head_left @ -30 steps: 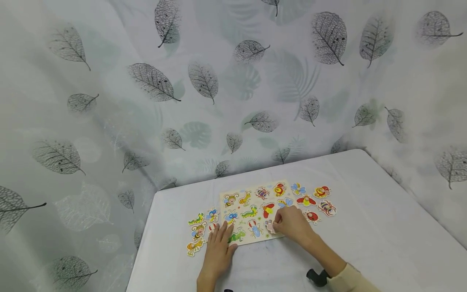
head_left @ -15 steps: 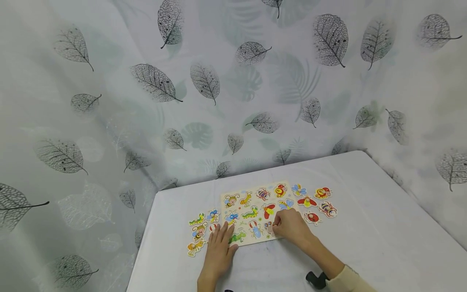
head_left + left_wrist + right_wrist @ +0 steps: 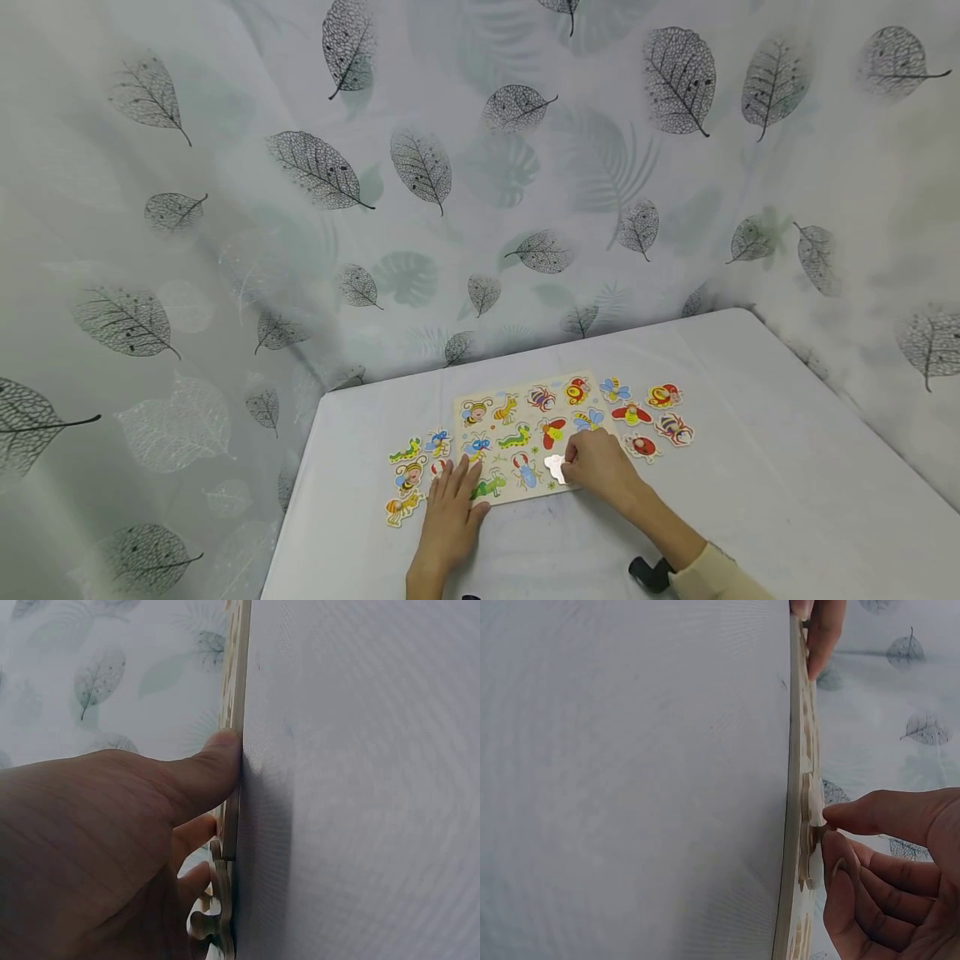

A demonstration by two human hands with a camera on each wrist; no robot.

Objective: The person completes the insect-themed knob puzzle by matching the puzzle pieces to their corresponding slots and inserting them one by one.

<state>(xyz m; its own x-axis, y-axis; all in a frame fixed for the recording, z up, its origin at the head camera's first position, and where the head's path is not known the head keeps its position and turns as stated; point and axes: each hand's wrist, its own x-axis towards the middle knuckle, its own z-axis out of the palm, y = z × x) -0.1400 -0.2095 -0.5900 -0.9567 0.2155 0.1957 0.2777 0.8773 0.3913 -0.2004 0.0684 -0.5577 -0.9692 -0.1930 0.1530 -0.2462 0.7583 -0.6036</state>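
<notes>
An insect knob puzzle board (image 3: 498,459) lies on the table in the head view. My right hand (image 3: 603,465) pinches the small knob of a puzzle piece (image 3: 554,467) at the board's lower right. Glare whitens that piece, so its picture cannot be read. In the right wrist view, the thumb and index finger hold the knob, and the piece (image 3: 807,855) sits against the board's face, slightly raised. My left hand (image 3: 447,517) rests with fingers extended over the board's lower left corner. Its thumb (image 3: 217,754) touches the board's front edge in the left wrist view.
Loose insect pieces lie left of the board, among them a bee (image 3: 410,476) and a caterpillar (image 3: 405,451). Several more lie right of it, including a ladybird (image 3: 642,447) and a beetle (image 3: 674,429). A black object (image 3: 649,575) is by the right wrist. Leaf-patterned curtains surround the table.
The piece under my right hand has tilted slightly: its picture showed half a second ago, and glare now covers it. The left hand and the board stay where they were.
</notes>
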